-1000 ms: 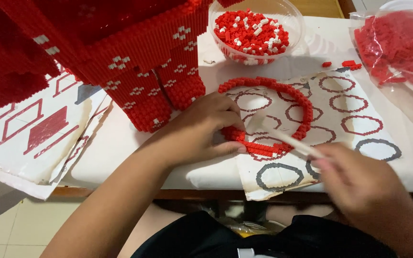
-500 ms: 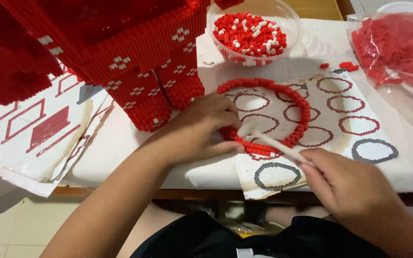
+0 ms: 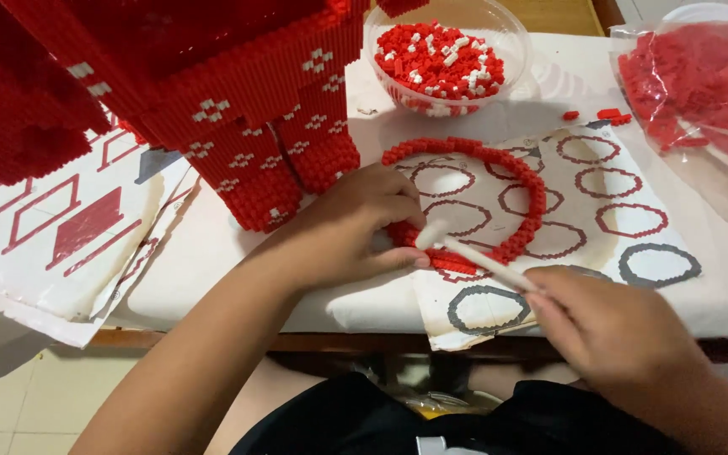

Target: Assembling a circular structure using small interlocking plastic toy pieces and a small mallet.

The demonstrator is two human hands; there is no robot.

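Two hands are busy over a ring of small red plastic bricks (image 3: 499,168) that lies flat on a printed paper sheet of octagon outlines (image 3: 625,219) on the white-covered table (image 3: 549,84). The left hand (image 3: 355,223) rests on the ring's near-left arc, fingers curled together and pinching the bricks there to steady them. The right hand (image 3: 612,324) has its fingers closed around a slim white plastic stick tool (image 3: 473,257), whose tip meets the ring just beside the left thumb. To my eye the step in hand is seating or prying a brick on that arc; the next move calls for a firm hold on the ring and careful pressure at the tool's tip. A clear plastic bowl of red and white bricks (image 3: 444,59) stands behind, near a tall red brick model (image 3: 254,101).
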